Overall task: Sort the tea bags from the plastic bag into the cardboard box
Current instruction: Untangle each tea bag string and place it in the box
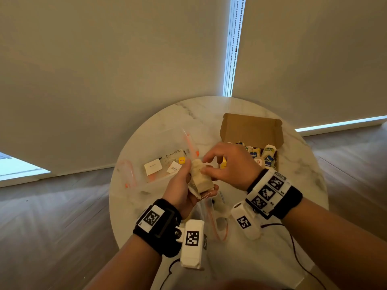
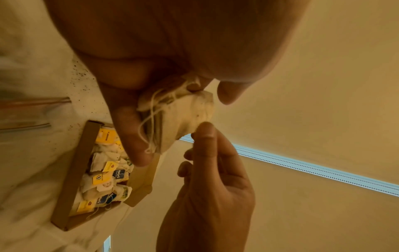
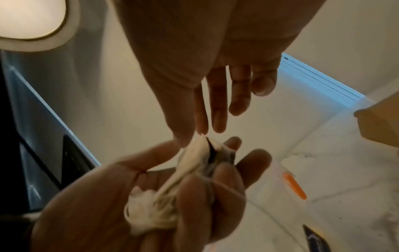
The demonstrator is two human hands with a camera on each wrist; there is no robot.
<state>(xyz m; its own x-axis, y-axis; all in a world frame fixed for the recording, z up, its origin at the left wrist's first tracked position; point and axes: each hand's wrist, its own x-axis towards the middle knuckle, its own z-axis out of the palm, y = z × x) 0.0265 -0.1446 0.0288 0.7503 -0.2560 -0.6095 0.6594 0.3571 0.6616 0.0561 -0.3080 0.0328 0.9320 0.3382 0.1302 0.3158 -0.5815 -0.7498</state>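
Observation:
My left hand (image 1: 189, 176) grips a small bundle of pale tea bags (image 1: 200, 178) with loose strings, lifted above the middle of the round table. My right hand (image 1: 206, 165) pinches the top corner of one tea bag (image 3: 199, 141) in that bundle between thumb and forefinger. In the left wrist view the bundle (image 2: 187, 112) sits against my left fingers (image 2: 129, 133), strings dangling. The open cardboard box (image 1: 251, 130) stands at the back right, holding several tagged tea bags (image 2: 105, 172). The clear plastic bag (image 1: 159, 176) with an orange zip lies to the left.
The marble table (image 1: 303, 174) is round, its edges close on every side. Another clear bag (image 1: 211, 220) with an orange seal lies under my wrists. An orange zip slider (image 3: 294, 185) rests on the marble. Loose tags (image 1: 152, 166) and tea dust lie in the left bag.

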